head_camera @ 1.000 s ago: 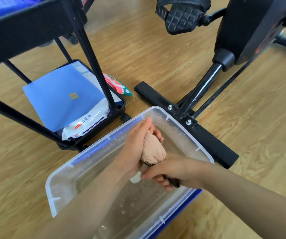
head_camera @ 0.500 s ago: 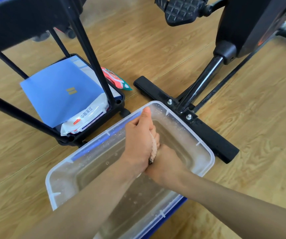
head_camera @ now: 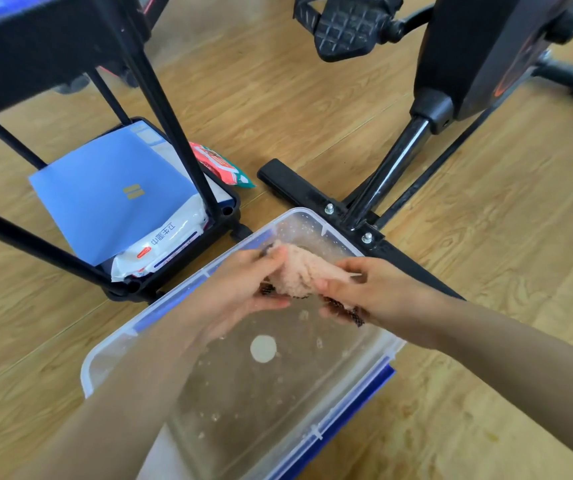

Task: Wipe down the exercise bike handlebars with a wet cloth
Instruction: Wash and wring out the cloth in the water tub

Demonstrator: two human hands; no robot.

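At the far left a black rolling cart [head_camera: 160, 109] is standing on the wooden floor [head_camera: 486, 237], its bottom shelf carrying a blue folder [head_camera: 105, 188] and a white pack of wet wipes [head_camera: 160, 244], with a red snack packet [head_camera: 219, 164] lying just beside it. Nearer the middle, a clear plastic bin [head_camera: 112, 348] holding shallow water is sitting on the floor, and both hands are working over its far end. The left hand [head_camera: 243, 289] is curling its fingers [head_camera: 271, 258] around the left end of the pink cloth [head_camera: 299, 271], while the right hand [head_camera: 364, 289] is pinching the cloth's right end, so the cloth is being held above the water between the two hands, its long axis running roughly left to right with its dark edging hanging below. Both hands are grasping the cloth and are about equally near it. To the right the exercise bike's base bar [head_camera: 312, 199] is lying just behind the bin, with the pedal [head_camera: 347, 26] and the black housing [head_camera: 479, 50] rising above. The handlebars are not in view; they are probably higher up and beyond the cloth, so the coming move looks like lifting the cloth up and away from the bin toward the bike.
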